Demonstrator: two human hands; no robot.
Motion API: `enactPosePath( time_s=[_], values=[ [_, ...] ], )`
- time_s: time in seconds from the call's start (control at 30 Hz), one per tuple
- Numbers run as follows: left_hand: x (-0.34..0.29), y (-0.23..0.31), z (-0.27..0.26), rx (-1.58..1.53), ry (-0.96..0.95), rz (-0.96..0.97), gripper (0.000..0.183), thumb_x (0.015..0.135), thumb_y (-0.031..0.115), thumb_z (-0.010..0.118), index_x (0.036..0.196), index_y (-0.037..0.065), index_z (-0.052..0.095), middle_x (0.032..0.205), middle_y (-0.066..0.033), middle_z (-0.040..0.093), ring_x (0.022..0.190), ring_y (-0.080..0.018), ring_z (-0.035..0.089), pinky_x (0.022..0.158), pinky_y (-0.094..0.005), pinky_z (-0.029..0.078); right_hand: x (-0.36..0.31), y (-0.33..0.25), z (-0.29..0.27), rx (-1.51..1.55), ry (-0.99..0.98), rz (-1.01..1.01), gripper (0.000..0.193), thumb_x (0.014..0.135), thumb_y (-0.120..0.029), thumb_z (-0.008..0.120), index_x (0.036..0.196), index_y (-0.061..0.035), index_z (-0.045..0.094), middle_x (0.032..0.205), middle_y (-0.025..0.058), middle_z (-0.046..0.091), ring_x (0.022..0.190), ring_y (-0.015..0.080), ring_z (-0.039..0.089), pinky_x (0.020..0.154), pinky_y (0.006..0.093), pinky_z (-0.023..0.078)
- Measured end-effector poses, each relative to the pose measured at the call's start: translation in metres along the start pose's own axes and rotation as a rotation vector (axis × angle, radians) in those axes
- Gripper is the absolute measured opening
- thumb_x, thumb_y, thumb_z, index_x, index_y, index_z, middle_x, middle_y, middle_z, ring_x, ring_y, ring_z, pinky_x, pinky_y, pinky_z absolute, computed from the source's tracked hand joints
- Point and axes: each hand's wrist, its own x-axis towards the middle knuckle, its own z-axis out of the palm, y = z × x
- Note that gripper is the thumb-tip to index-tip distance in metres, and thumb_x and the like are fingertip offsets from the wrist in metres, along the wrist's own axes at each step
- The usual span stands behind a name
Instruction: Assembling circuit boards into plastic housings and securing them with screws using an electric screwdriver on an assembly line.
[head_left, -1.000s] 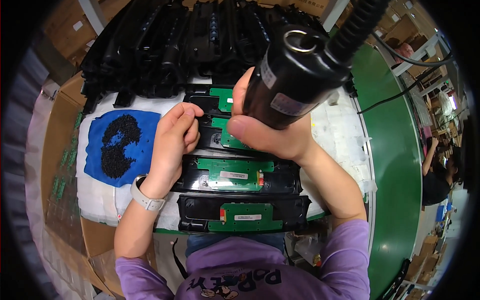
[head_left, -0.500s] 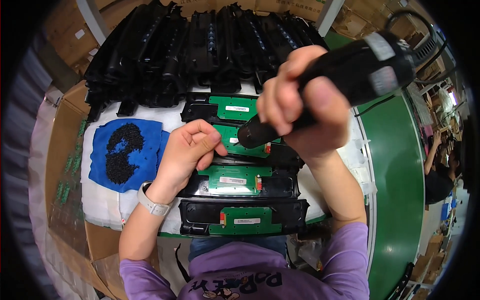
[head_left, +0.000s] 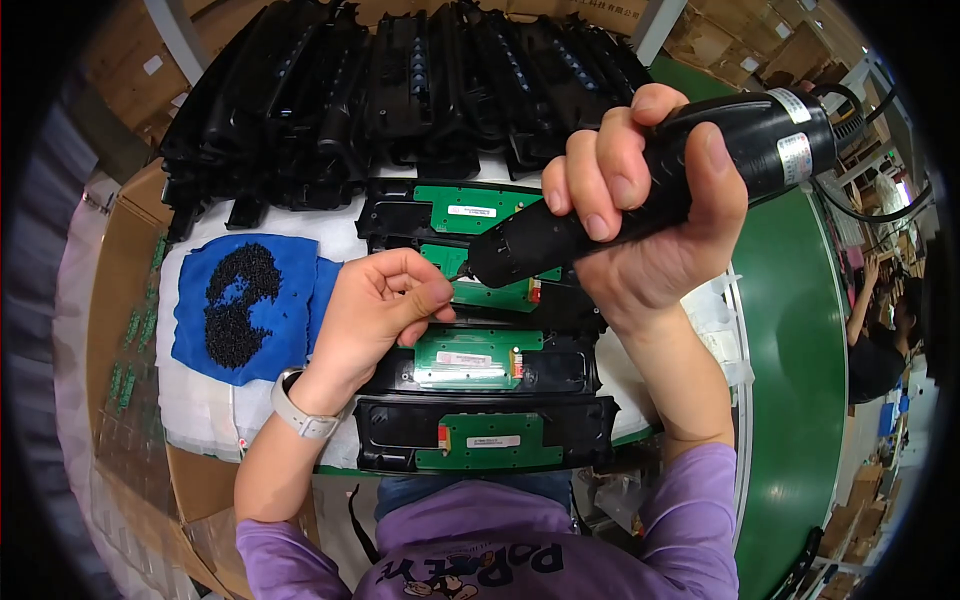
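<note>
My right hand (head_left: 660,200) is wrapped round a black electric screwdriver (head_left: 745,150), its nose slanting down to the left. The thin bit at its front meets the fingertips of my left hand (head_left: 390,305), which are pinched together. Whatever they hold is too small to make out. Both hands are above the second panel from the back, whose green circuit board (head_left: 515,293) is partly covered by the tool. Nearer me lie two more black panels with boards, a middle board (head_left: 478,345) and a front board (head_left: 540,428).
Small black screws (head_left: 235,335) lie heaped on a blue cloth (head_left: 195,345) at the left. Behind the hands stands a row of black plastic housings (head_left: 345,120). Another panel's board (head_left: 432,215) is at the back. A cable (head_left: 880,212) trails from the screwdriver; a person (head_left: 880,340) is far right.
The screwdriver's rear has swung slightly right and its nose has come to my left fingertips. My left hand stays nearly in place, still pinched.
</note>
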Motion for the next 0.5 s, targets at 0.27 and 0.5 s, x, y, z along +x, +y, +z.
enactPosePath(
  time_s=[0.27,0.5],
  values=[
    [-0.002,0.001,0.005,0.044,-0.022,-0.014,0.012,0.086,0.010,0.064,0.084,0.000,0.059,0.069,-0.0108,0.064,0.042,-0.0045,0.044,0.040,-0.0149,0.032,0.000,0.001,-0.002,0.028,0.019,0.052,0.025,0.088,-0.029,0.048,0.094,-0.0047,0.050,0.057,0.0032,0.046,0.044,0.0149,0.046,0.050,0.0324,0.042],
    [-0.002,-0.004,0.016,0.131,-0.038,0.110,0.012,0.090,0.011,0.057,0.093,-0.001,0.057,0.080,-0.0104,0.064,0.056,-0.0067,0.050,0.050,-0.0183,0.039,0.004,-0.009,-0.007,0.085,0.120,0.158,0.023,0.087,-0.027,0.052,0.088,-0.0036,0.052,0.056,0.0042,0.047,0.043,0.0153,0.046,0.049,0.0313,0.040]
  ],
)
